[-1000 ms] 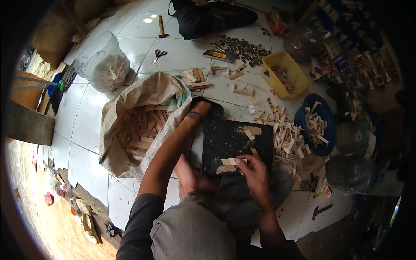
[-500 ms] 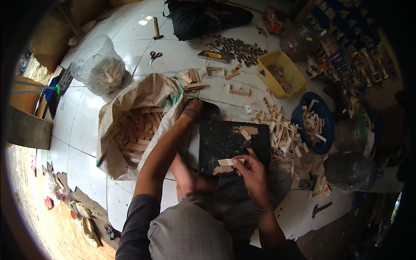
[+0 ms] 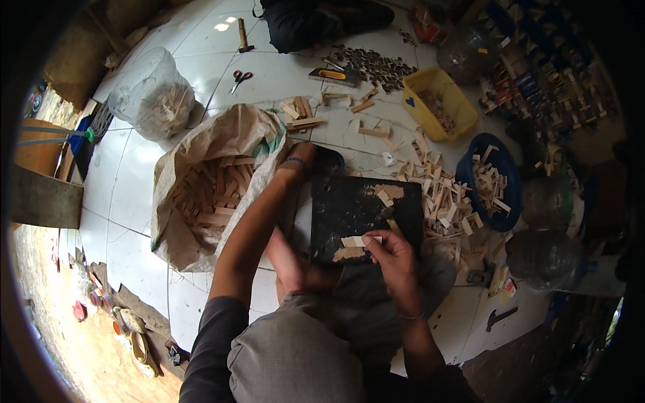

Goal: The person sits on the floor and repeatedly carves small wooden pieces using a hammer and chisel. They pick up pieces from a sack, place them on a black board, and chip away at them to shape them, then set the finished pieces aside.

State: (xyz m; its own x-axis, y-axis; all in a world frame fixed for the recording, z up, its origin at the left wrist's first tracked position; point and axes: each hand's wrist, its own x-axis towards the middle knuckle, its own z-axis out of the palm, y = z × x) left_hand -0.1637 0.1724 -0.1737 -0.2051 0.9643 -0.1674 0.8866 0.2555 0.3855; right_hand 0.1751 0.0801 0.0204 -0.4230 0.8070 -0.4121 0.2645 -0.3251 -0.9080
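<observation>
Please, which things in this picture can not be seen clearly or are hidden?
- Left hand, head view: it reaches over the top edge of the black board; its fingers are hidden, so any grip cannot be told.
- Small wood piece under the right hand: the fingers cover its end.
- Yellow tray: contents too small to identify.
- Sack: its lower layers of wood sticks are hidden by the top ones.

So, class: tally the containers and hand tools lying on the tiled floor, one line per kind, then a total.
Sack of wood pieces: 1
Clear plastic bag: 1
Yellow tub: 1
Blue basin: 1
Scissors: 1
Hammer: 1
Total: 6
</observation>
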